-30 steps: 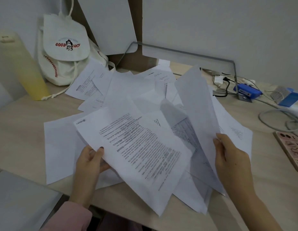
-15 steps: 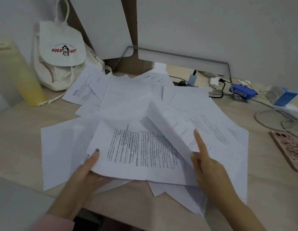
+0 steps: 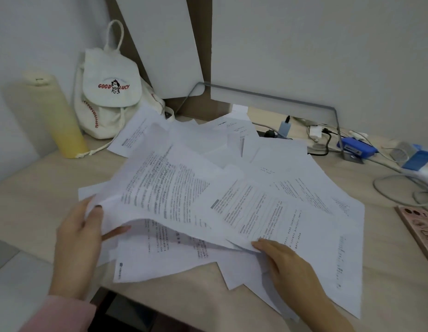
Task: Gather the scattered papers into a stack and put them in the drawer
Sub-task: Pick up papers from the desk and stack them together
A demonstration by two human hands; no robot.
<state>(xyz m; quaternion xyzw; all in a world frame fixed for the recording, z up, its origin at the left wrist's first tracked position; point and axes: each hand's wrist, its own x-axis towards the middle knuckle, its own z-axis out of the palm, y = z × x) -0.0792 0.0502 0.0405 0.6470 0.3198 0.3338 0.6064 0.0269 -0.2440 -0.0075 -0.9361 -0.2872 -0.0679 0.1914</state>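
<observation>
Papers [image 3: 292, 212] lie fanned and overlapping across the middle of the table [image 3: 33, 192], with some sheets overhanging its near edge. Each sheet is light, thin and limp (a sheet lifted by one edge sags along its length), and loose sheets are likely to slide over one another. Creasing and tearing are the main risks. Recommended hold: take the pile at opposite edges, sweep inward, then square the stack against the table.

Left hand [image 3: 76, 243] pinches the left edge of the uppermost printed sheet, thumb above and a finger beneath, raising that edge. Right hand [image 3: 289, 267] lies back-up with its fingertips at the near edge of another sheet; whether it pinches cannot be determined.

Containers: the drawer is not in view. A white drawstring bag [image 3: 110, 97] stands at the rear left with its flap down, so its contents are hidden. A capped yellow bottle [image 3: 55, 121] stands just beside it.
</observation>
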